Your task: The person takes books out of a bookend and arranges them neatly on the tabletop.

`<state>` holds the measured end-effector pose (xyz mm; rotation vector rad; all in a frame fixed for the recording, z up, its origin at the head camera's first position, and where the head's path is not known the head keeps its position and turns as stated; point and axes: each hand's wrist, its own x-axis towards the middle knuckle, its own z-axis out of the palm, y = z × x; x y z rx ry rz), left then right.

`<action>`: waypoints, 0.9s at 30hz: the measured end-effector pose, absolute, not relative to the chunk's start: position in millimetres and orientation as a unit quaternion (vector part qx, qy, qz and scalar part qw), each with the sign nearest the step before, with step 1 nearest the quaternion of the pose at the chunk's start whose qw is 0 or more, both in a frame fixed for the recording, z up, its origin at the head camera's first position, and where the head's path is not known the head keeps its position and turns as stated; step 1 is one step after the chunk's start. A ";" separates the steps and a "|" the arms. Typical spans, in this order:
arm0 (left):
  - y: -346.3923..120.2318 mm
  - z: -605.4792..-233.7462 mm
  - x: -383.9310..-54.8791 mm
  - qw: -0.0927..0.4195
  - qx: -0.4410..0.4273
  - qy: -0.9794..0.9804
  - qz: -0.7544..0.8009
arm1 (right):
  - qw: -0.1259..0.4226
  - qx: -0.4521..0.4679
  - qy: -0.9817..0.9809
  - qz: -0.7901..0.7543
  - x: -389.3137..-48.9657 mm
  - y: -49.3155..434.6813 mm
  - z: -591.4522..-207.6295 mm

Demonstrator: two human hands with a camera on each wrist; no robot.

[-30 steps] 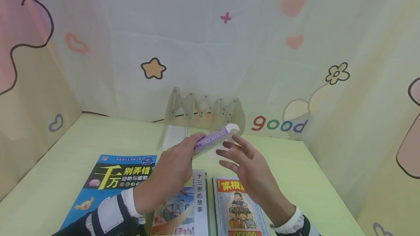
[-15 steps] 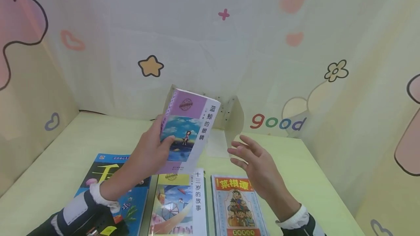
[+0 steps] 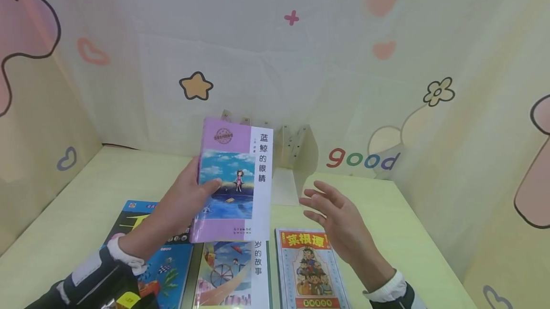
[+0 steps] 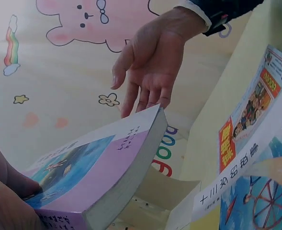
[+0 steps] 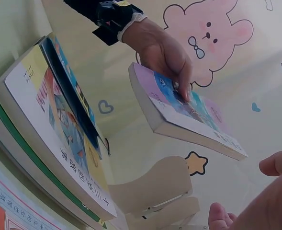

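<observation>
My left hand (image 3: 185,204) grips a purple and white paperback book (image 3: 229,182) by its left edge, thumb across the front cover. The book is held up with its cover facing me, above a stack of books. In the left wrist view, the page edges of the purple book (image 4: 131,177) show. My right hand (image 3: 337,216) hovers to the right with fingers spread and slightly bent, holding nothing. The right wrist view shows the held book (image 5: 179,105) tilted in the left hand (image 5: 167,57), a gap away from the right hand (image 5: 260,206).
A yellow and white book (image 3: 227,275) tops a stack in the middle, partly covered by the held one. A blue book (image 3: 172,271) lies left, a red and blue book (image 3: 311,271) right. Behind stands a cream folding book rack (image 3: 296,149) near the patterned curtain.
The purple book has turned from edge-on to cover facing me, and my left hand has shifted left with it. My right hand has drawn slightly away to the right.
</observation>
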<state>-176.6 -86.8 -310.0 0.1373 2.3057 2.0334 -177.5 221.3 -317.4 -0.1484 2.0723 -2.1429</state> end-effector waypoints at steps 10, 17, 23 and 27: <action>-81.9 -321.2 -175.1 0.096 0.010 0.668 0.738 | 0.083 -0.045 0.690 -0.717 -177.8 221.3 -321.4; -72.5 -337.4 -173.9 0.122 0.004 0.654 0.746 | 0.089 -0.038 0.694 -0.713 -178.6 217.2 -330.9; -62.5 -346.8 -172.6 0.145 0.008 0.622 0.769 | 0.096 -0.034 0.705 -0.702 -179.5 212.4 -339.5; -56.1 -352.0 -172.0 0.151 0.002 0.612 0.776 | 0.106 -0.033 0.703 -0.702 -179.2 208.8 -343.8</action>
